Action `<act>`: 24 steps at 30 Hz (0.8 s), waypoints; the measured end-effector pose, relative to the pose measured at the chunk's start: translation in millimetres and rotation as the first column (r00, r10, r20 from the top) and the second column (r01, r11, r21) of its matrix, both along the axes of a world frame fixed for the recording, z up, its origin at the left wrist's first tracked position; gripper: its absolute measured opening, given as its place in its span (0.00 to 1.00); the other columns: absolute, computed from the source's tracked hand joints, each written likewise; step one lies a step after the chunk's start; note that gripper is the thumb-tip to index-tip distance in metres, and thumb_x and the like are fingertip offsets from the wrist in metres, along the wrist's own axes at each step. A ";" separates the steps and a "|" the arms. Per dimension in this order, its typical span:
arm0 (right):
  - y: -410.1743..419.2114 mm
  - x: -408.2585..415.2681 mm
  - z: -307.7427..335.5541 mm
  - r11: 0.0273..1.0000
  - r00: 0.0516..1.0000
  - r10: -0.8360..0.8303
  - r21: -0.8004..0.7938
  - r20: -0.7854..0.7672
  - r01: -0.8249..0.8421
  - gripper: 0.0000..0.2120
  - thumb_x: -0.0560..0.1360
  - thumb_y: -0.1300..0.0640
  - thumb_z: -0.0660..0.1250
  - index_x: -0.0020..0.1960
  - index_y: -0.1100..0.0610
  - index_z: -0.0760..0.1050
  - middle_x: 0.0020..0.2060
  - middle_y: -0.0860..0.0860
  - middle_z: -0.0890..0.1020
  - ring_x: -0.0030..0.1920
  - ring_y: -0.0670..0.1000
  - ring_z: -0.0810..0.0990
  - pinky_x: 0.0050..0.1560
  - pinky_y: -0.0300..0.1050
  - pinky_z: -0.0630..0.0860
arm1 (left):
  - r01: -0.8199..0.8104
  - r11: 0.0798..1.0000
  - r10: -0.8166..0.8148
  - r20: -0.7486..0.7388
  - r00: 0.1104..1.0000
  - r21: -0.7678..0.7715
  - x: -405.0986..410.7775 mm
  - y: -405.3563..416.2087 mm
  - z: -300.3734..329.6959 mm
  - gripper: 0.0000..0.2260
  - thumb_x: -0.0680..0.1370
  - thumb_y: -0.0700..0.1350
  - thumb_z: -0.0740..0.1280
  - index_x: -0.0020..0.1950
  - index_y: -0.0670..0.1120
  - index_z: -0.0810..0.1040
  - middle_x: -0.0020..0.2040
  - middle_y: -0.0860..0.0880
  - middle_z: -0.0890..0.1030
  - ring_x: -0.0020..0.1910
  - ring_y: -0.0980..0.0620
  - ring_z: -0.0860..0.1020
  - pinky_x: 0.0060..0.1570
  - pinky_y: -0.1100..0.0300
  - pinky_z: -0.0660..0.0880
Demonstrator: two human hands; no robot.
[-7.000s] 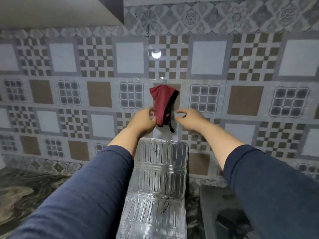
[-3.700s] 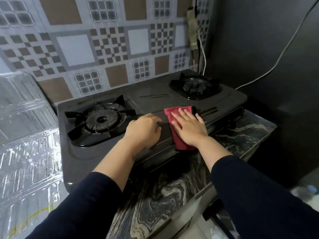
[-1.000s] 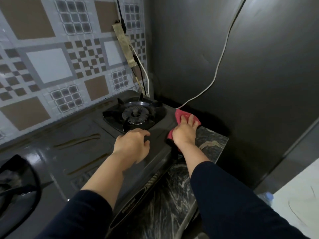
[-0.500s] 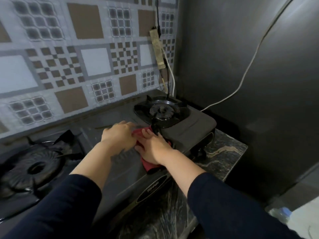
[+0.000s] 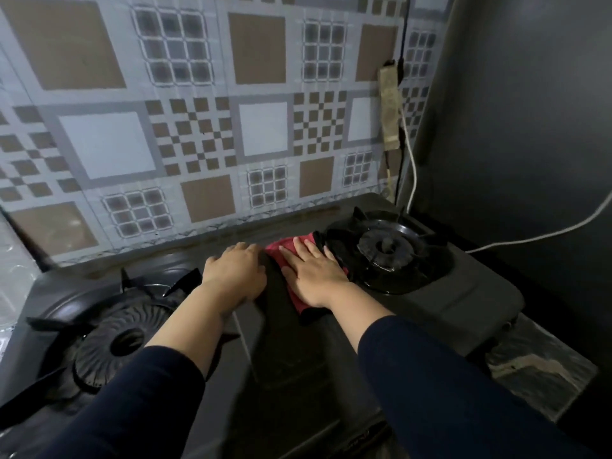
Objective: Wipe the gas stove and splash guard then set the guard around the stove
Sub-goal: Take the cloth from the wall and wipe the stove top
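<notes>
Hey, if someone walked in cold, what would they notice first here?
First the red cloth, pressed flat under the right hand on the dark gas stove between its two burners. The left hand rests flat beside it. Behind, the brown-and-white patterned tile wall stands out.

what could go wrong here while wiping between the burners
The red cloth under the right hand lies against the right burner grate; it might snag on a prong or shift the grate. The left hand rests flat beside the left burner grate and might knock its raised prongs.
</notes>
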State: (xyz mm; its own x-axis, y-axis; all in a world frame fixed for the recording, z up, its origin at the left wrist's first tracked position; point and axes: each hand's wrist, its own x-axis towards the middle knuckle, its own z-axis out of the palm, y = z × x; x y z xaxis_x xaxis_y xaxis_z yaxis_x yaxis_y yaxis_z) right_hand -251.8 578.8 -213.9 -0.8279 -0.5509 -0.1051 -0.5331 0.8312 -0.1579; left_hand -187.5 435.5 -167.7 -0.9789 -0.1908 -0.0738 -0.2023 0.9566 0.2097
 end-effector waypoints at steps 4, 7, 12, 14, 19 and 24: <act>-26.4 -39.3 2.3 0.999 0.999 -0.033 -0.010 0.006 0.033 0.26 0.81 0.42 0.41 0.77 0.47 0.43 0.78 0.51 0.43 0.78 0.54 0.41 0.76 0.56 0.39 | -0.028 1.000 0.028 -0.036 0.999 -0.002 -24.1 -17.5 -0.2 0.23 0.78 0.49 0.58 0.74 0.52 0.63 0.74 0.49 0.66 0.72 0.47 0.65 0.69 0.46 0.62; -41.0 -56.9 3.3 0.998 0.998 -0.056 0.007 0.020 0.056 0.27 0.81 0.43 0.40 0.77 0.48 0.42 0.78 0.52 0.42 0.77 0.55 0.39 0.75 0.58 0.36 | -0.042 0.999 0.042 -0.036 0.998 -0.012 -37.4 -24.7 -0.6 0.23 0.78 0.50 0.58 0.74 0.53 0.63 0.73 0.49 0.67 0.72 0.47 0.66 0.68 0.46 0.63; -39.3 -73.2 11.0 0.986 0.999 0.028 0.168 -0.019 -0.024 0.28 0.80 0.42 0.41 0.77 0.49 0.42 0.78 0.56 0.43 0.77 0.58 0.39 0.73 0.60 0.30 | -0.018 0.999 0.016 -0.066 0.998 -0.034 -62.2 -31.2 0.6 0.23 0.79 0.51 0.59 0.74 0.52 0.63 0.73 0.49 0.67 0.71 0.46 0.66 0.69 0.47 0.61; -40.0 -72.4 5.4 0.996 0.999 0.031 0.085 -0.018 -0.030 0.28 0.80 0.44 0.42 0.78 0.50 0.43 0.78 0.56 0.42 0.77 0.55 0.38 0.74 0.57 0.33 | -0.008 0.999 0.006 -0.075 0.997 -0.036 -71.8 -31.8 1.4 0.23 0.79 0.51 0.59 0.74 0.52 0.62 0.73 0.49 0.67 0.71 0.46 0.66 0.69 0.46 0.60; -53.2 -112.9 2.0 0.980 0.980 -0.199 0.003 0.014 0.199 0.28 0.80 0.43 0.42 0.77 0.51 0.41 0.78 0.56 0.41 0.77 0.55 0.38 0.75 0.56 0.35 | 0.000 1.000 -0.001 -0.063 0.998 -0.026 -88.1 -36.2 -2.6 0.24 0.79 0.51 0.60 0.74 0.52 0.62 0.74 0.48 0.66 0.72 0.45 0.65 0.69 0.46 0.61; -69.7 -152.1 1.0 0.831 0.831 -0.556 -0.002 0.010 0.556 0.31 0.79 0.43 0.44 0.77 0.55 0.44 0.77 0.61 0.41 0.76 0.63 0.37 0.73 0.61 0.33 | 0.017 1.000 -0.019 -0.052 0.998 -0.022 -96.6 -37.9 -11.5 0.25 0.79 0.52 0.60 0.75 0.53 0.60 0.75 0.49 0.64 0.73 0.47 0.64 0.71 0.44 0.60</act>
State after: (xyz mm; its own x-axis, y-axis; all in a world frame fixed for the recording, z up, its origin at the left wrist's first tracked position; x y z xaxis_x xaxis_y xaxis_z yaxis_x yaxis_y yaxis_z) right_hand -404.0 509.1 -212.9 -0.9937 0.0013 -0.1120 0.0199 0.9861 -0.1652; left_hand -284.1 397.7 -179.2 -0.9845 -0.1741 -0.0190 -0.1744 0.9643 0.1992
